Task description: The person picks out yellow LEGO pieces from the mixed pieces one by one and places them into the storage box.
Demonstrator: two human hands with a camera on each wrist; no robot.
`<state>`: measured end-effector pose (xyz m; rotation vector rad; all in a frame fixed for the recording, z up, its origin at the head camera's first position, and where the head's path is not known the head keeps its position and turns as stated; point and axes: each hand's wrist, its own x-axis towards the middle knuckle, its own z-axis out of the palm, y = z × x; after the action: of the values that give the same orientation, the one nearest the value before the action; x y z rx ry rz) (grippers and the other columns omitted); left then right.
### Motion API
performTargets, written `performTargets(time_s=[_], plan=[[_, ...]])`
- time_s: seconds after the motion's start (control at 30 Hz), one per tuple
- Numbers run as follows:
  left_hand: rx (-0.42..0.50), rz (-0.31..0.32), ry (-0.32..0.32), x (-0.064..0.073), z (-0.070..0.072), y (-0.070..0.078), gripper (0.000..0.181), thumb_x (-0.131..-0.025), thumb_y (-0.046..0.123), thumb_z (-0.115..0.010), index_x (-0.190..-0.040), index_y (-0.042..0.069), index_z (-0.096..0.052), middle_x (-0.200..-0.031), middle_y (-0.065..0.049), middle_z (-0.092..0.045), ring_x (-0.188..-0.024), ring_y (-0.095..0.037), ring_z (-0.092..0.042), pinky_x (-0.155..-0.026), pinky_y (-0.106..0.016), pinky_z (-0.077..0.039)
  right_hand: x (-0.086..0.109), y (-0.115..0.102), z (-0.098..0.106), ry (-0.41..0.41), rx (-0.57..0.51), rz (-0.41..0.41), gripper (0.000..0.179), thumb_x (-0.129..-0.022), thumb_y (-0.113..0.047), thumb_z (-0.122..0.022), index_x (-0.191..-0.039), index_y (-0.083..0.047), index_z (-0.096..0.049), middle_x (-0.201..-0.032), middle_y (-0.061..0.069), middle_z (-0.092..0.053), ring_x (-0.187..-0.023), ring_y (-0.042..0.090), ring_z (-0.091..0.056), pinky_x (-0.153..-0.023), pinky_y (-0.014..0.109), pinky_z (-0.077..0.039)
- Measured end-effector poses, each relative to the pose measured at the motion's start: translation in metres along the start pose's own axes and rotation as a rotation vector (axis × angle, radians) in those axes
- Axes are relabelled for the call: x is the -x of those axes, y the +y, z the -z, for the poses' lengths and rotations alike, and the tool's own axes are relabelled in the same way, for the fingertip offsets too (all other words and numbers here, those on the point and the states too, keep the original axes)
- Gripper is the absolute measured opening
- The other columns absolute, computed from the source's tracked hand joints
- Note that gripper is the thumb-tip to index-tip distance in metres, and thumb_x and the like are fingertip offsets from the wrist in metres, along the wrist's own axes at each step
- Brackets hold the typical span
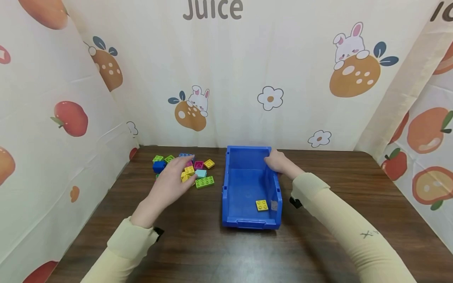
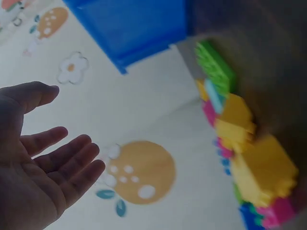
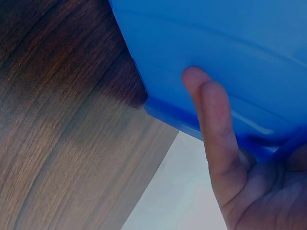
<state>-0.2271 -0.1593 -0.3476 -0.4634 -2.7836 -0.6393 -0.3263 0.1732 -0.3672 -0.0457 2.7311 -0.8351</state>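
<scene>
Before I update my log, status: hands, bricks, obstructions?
Left hand empty, near loose bricks. Right hand grips blue bin. One yellow brick inside. Bin's left wall between pile and interior.

The table [image 1: 244,251] has a dark brown wood-grain surface and a rounded far right corner. The far curtain [image 1: 233,51] carries the lettering "Juice" [image 1: 212,10], 2 rabbit-and-fruit prints, and a flower print [image 1: 270,98] between them. The left curtain [image 1: 32,74] shows a red apple print [image 1: 72,119]; the right curtain [image 1: 439,224] shows an orange-coloured fruit print [image 1: 426,130].
</scene>
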Motion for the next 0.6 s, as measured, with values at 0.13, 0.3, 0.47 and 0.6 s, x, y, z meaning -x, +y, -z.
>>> performTargets(time_s=[0.13,0.3,0.47,0.6], plan=[[-0.024,0.043,-0.017,0.006,-0.005,-0.018,0.059,-0.085,0.029,-0.07,-0.135,0.006,-0.049,-0.135,-0.018,-0.05,-0.125,-0.036,-0.044,-0.099,-0.055,-0.041,-0.001,0.001,0.0,0.003,-0.003,0.0,0.057,-0.096,-0.019,-0.032,-0.138,0.017,-0.017,-0.113,0.038,-0.051,-0.054,0.025,-0.062,-0.056,0.04,-0.057],[-0.037,0.098,-0.047,0.014,-0.01,-0.038,0.061,-0.085,0.03,-0.069,-0.135,0.003,-0.047,-0.135,-0.02,-0.048,-0.123,-0.037,-0.044,-0.098,-0.056,-0.041,-0.001,0.002,0.0,0.004,-0.003,-0.001,0.058,-0.096,-0.019,-0.032,-0.139,0.016,-0.016,-0.112,0.037,-0.052,-0.054,0.024,-0.061,-0.059,0.042,-0.057],[-0.051,0.111,-0.083,0.017,-0.016,-0.056,0.062,-0.085,0.028,-0.069,-0.136,0.003,-0.045,-0.135,-0.022,-0.048,-0.123,-0.038,-0.044,-0.098,-0.058,-0.04,-0.001,0.002,0.0,0.008,0.013,0.007,0.058,-0.096,-0.019,-0.031,-0.139,0.017,-0.016,-0.108,0.036,-0.053,-0.051,0.022,-0.06,-0.059,0.042,-0.057],[-0.073,0.118,-0.108,0.019,-0.02,-0.068,0.061,-0.084,0.027,-0.07,-0.134,0.001,-0.047,-0.132,-0.024,-0.049,-0.121,-0.039,-0.045,-0.097,-0.058,-0.041,-0.002,0.002,0.0,0.009,0.013,0.007,0.058,-0.096,-0.019,-0.031,-0.139,0.016,-0.016,-0.11,0.037,-0.053,-0.051,0.022,-0.06,-0.059,0.042,-0.057]])
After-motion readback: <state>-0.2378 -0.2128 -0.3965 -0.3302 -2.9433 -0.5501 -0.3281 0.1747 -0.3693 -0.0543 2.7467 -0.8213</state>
